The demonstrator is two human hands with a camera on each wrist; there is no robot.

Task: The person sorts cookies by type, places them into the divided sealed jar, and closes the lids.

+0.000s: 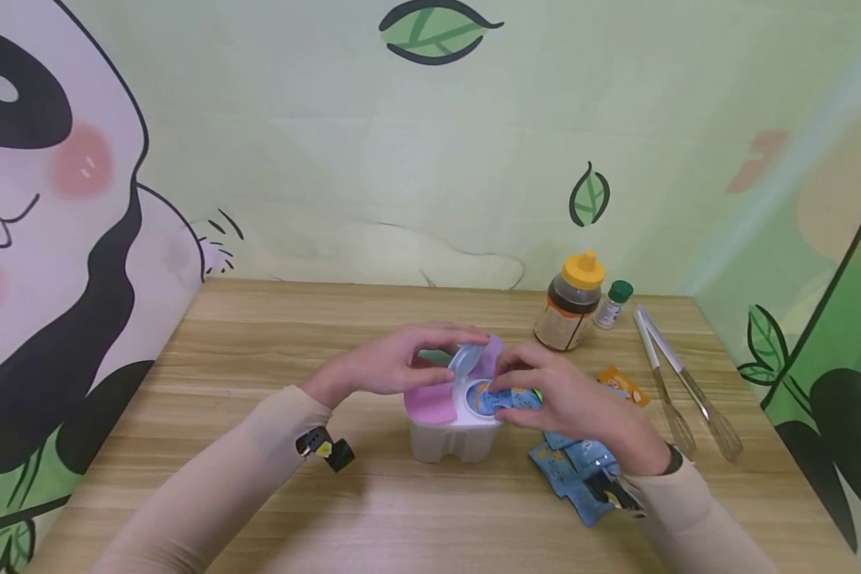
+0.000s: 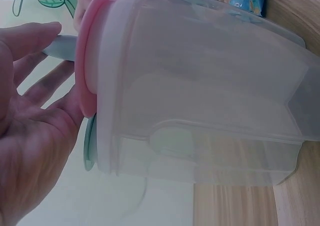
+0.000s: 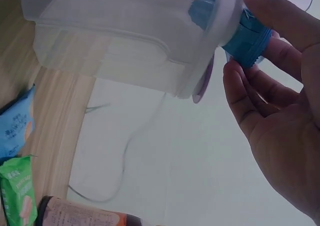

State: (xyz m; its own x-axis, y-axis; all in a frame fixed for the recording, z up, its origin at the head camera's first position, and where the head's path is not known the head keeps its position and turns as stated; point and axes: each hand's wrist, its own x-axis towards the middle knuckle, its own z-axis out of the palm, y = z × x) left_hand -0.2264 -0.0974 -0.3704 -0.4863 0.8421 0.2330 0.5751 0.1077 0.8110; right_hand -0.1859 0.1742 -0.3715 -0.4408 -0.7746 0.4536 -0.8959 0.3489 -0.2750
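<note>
A clear plastic storage box (image 1: 450, 440) stands on the table, its white top fitted with pink, purple and green flip lids. My left hand (image 1: 391, 360) holds a raised pale-blue flip lid (image 1: 465, 361) between thumb and fingers. In the left wrist view, the thumb lies against that lid. My right hand (image 1: 574, 395) pinches a blue snack packet (image 3: 248, 38) at the round opening. Part of the packet is inside the box, seen through its wall in the right wrist view. Several blue packets (image 1: 570, 474) lie under the right forearm.
An orange packet (image 1: 626, 385) lies behind the right wrist, and a green packet (image 3: 19, 190) shows in the right wrist view. Further back stand a yellow-capped bottle (image 1: 568, 307) and a small green-capped jar (image 1: 613, 304). Two metal whisks (image 1: 689, 383) lie at the right.
</note>
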